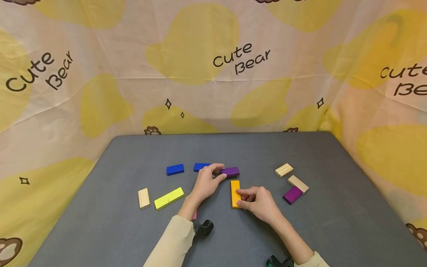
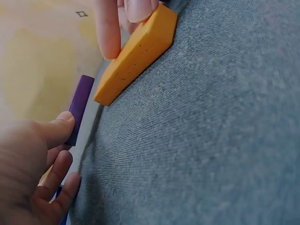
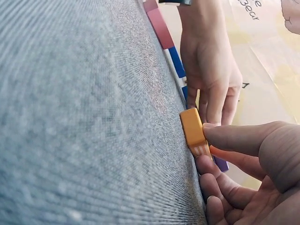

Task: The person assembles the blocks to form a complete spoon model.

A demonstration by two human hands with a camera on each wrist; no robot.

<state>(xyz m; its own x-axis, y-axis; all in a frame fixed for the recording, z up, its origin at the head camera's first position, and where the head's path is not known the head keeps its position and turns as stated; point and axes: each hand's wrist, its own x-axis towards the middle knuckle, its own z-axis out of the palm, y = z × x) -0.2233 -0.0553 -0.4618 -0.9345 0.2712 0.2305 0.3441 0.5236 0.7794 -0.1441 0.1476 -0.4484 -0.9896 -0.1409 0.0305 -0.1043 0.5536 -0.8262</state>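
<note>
My left hand (image 1: 207,182) pinches the left end of a purple block (image 1: 231,171) between thumb and fingers; in the left wrist view the thumb lies along the side of this purple block (image 2: 80,110). Just nearer to me, an orange block (image 1: 235,194) lies lengthwise on the grey table. The thumb and fingers of my right hand (image 1: 261,203) grip it from the right side. In the right wrist view the thumb presses on the orange block (image 3: 193,127), and fingertips reach its near end. A blue block (image 1: 201,167) sits behind the left hand, partly hidden by it.
Another blue block (image 1: 175,169), a yellow-green block (image 1: 169,198) and a plain wooden block (image 1: 144,198) lie left. A pink block (image 1: 195,214) shows under the left wrist. On the right, a wooden block (image 1: 284,170) lies behind another wooden block (image 1: 298,184) touching a purple-magenta block (image 1: 292,195).
</note>
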